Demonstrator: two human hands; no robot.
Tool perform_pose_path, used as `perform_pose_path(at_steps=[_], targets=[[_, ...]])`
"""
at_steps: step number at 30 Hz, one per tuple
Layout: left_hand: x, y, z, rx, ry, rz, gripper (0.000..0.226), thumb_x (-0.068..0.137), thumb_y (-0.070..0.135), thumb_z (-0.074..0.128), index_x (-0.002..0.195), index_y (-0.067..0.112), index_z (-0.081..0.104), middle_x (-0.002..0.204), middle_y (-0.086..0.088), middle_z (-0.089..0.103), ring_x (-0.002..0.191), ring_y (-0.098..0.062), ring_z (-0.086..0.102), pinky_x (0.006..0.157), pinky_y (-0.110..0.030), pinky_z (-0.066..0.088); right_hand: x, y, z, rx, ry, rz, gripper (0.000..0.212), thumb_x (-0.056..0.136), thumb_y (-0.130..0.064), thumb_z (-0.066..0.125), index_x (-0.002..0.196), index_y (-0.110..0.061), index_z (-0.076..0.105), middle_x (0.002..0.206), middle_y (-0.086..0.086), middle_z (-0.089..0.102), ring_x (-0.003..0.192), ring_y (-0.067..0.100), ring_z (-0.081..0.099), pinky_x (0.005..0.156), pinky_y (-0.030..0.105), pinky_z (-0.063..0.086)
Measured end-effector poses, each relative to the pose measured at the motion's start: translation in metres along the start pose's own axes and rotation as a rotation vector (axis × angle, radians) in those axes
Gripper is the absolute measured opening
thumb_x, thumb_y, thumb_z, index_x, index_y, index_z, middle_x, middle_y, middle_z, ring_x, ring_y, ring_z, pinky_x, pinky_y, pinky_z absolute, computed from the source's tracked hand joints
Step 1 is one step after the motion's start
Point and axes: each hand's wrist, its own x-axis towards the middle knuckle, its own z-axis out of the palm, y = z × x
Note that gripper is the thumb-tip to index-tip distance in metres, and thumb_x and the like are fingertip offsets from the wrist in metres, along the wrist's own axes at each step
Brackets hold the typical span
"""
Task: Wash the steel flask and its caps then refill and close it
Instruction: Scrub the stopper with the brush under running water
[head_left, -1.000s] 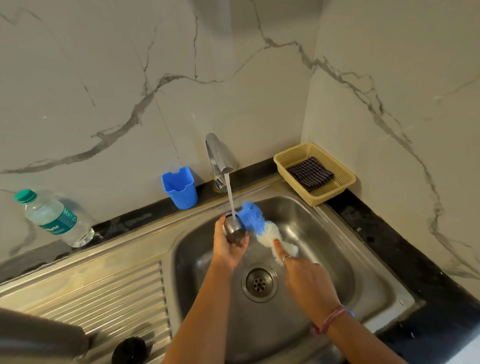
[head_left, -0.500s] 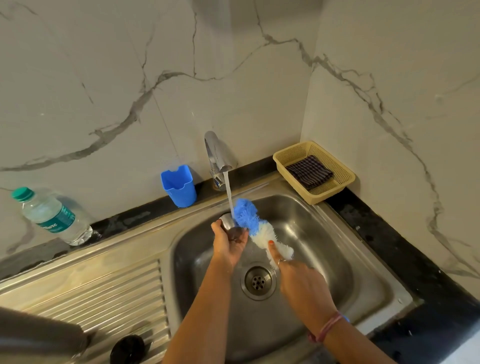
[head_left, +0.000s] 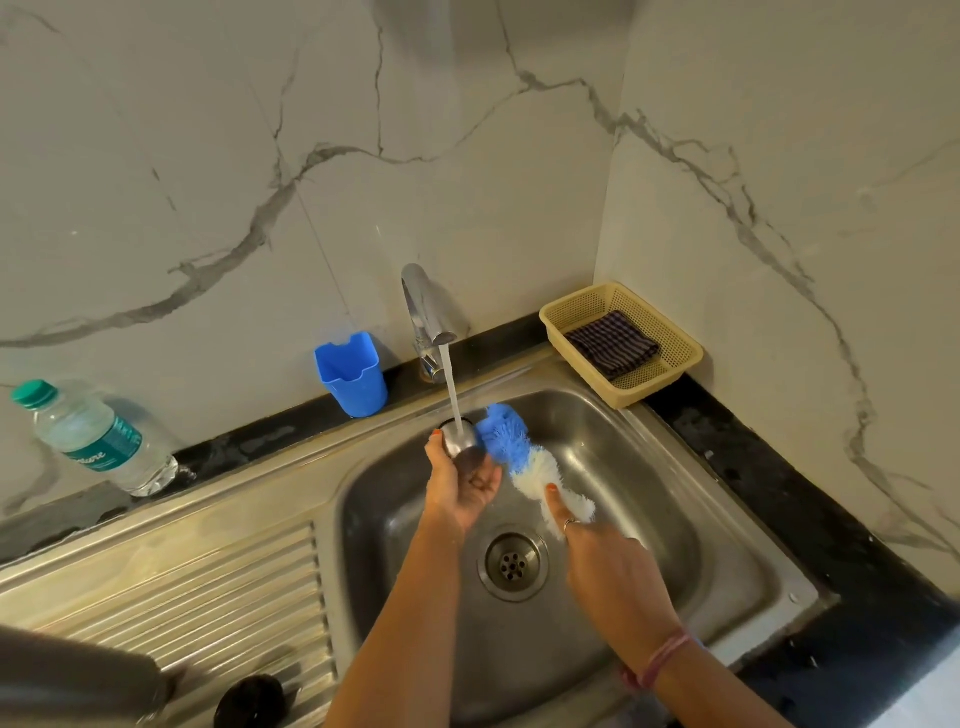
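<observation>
My left hand (head_left: 460, 486) holds a small steel cap (head_left: 460, 441) over the sink basin (head_left: 649, 478), right under the running stream from the tap (head_left: 426, 312). My right hand (head_left: 602, 566) grips a blue and white bottle brush (head_left: 524, 460), whose blue tip touches the cap's right side. At the bottom left edge lies the steel flask (head_left: 78, 670), blurred and partly cut off. A black cap (head_left: 249, 701) rests on the ribbed drainboard beside it.
A blue plastic cup (head_left: 353, 382) stands on the dark ledge left of the tap. A plastic water bottle (head_left: 93, 441) leans against the wall at far left. A yellow basket (head_left: 675, 374) with a checked cloth (head_left: 613, 344) sits in the back right corner. The drain (head_left: 513, 565) is below my hands.
The brush tip slid from over the cap to its right side. Both hands stay under the running water, shifting only slightly.
</observation>
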Motion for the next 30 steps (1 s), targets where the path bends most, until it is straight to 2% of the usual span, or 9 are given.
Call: perform_pose_path(at_steps=[6,8,11,14,16,21,24,28,30], targets=[[-0.004,0.001,0.001,0.039,0.067,-0.001,0.059,0.093,0.053,0.057,0.125,0.002,0.058,0.098,-0.013,0.068,0.079,-0.016,0.062,0.07,-0.026,0.051,0.003,0.004,-0.002,0.023,-0.031,0.029,0.066,0.099,-0.014,0.033,0.152,-0.037,0.0,0.079,-0.005,0.048,0.063,0.01,0.051,0.057,0.022,0.042],[-0.002,0.0,0.001,-0.012,0.038,0.006,0.057,0.094,0.047,0.06,0.126,0.0,0.056,0.102,-0.016,0.066,0.081,-0.019,0.063,0.075,-0.027,0.054,0.003,0.001,-0.004,0.046,-0.01,0.009,0.066,0.1,-0.014,0.033,0.151,-0.037,0.0,0.078,-0.007,0.048,0.061,0.008,0.05,0.057,0.021,0.042],[0.0,0.003,-0.002,-0.081,-0.063,0.009,0.048,0.1,0.038,0.05,0.128,-0.001,0.051,0.123,-0.029,0.059,0.1,-0.038,0.066,0.096,-0.045,0.053,0.003,0.004,-0.006,0.038,0.019,-0.008,0.065,0.1,-0.014,0.033,0.151,-0.037,0.0,0.08,-0.007,0.05,0.062,0.008,0.054,0.059,0.022,0.047],[-0.001,0.002,-0.005,-0.086,-0.112,-0.001,0.046,0.1,0.038,0.043,0.123,-0.001,0.051,0.127,-0.033,0.055,0.114,-0.047,0.058,0.091,-0.056,0.051,0.004,0.007,-0.006,0.012,-0.011,0.009,0.065,0.1,-0.015,0.033,0.152,-0.037,0.001,0.087,-0.002,0.061,0.065,0.01,0.055,0.062,0.023,0.048],[-0.004,0.001,-0.004,-0.068,-0.112,0.009,0.049,0.098,0.041,0.047,0.125,0.001,0.052,0.127,-0.03,0.056,0.112,-0.043,0.06,0.083,-0.051,0.054,0.002,0.004,-0.007,0.013,-0.002,-0.001,0.065,0.1,-0.015,0.033,0.151,-0.037,-0.001,0.086,-0.003,0.061,0.062,0.009,0.055,0.056,0.021,0.046],[-0.005,0.004,-0.001,-0.105,-0.047,0.041,0.069,0.078,0.053,0.075,0.126,0.007,0.059,0.123,-0.017,0.066,0.103,-0.022,0.064,0.087,-0.029,0.053,0.001,-0.003,-0.007,-0.012,0.006,0.009,0.067,0.099,-0.014,0.033,0.151,-0.038,-0.002,0.08,-0.006,0.046,0.048,0.005,0.035,0.043,0.017,0.025],[-0.005,0.002,0.0,-0.093,-0.018,0.055,0.067,0.075,0.048,0.08,0.122,0.006,0.058,0.12,-0.018,0.066,0.103,-0.023,0.068,0.089,-0.031,0.056,0.003,-0.002,-0.006,-0.004,-0.032,0.02,0.069,0.098,-0.013,0.033,0.151,-0.038,-0.002,0.081,-0.004,0.049,0.059,0.012,0.05,0.053,0.023,0.039],[-0.002,0.007,-0.001,-0.145,-0.025,0.06,0.059,0.087,0.038,0.072,0.13,0.004,0.051,0.124,-0.024,0.062,0.108,-0.033,0.067,0.098,-0.041,0.054,0.0,-0.002,-0.007,0.009,0.007,-0.007,0.066,0.099,-0.014,0.032,0.151,-0.036,-0.001,0.079,-0.007,0.049,0.052,0.006,0.041,0.049,0.018,0.032],[-0.002,0.008,0.002,-0.123,-0.045,0.061,0.05,0.094,0.036,0.064,0.13,0.005,0.05,0.124,-0.025,0.061,0.11,-0.035,0.066,0.096,-0.044,0.055,-0.001,0.001,-0.006,0.008,-0.006,0.008,0.064,0.1,-0.014,0.031,0.151,-0.036,-0.002,0.08,-0.005,0.052,0.054,0.005,0.044,0.053,0.019,0.042]])
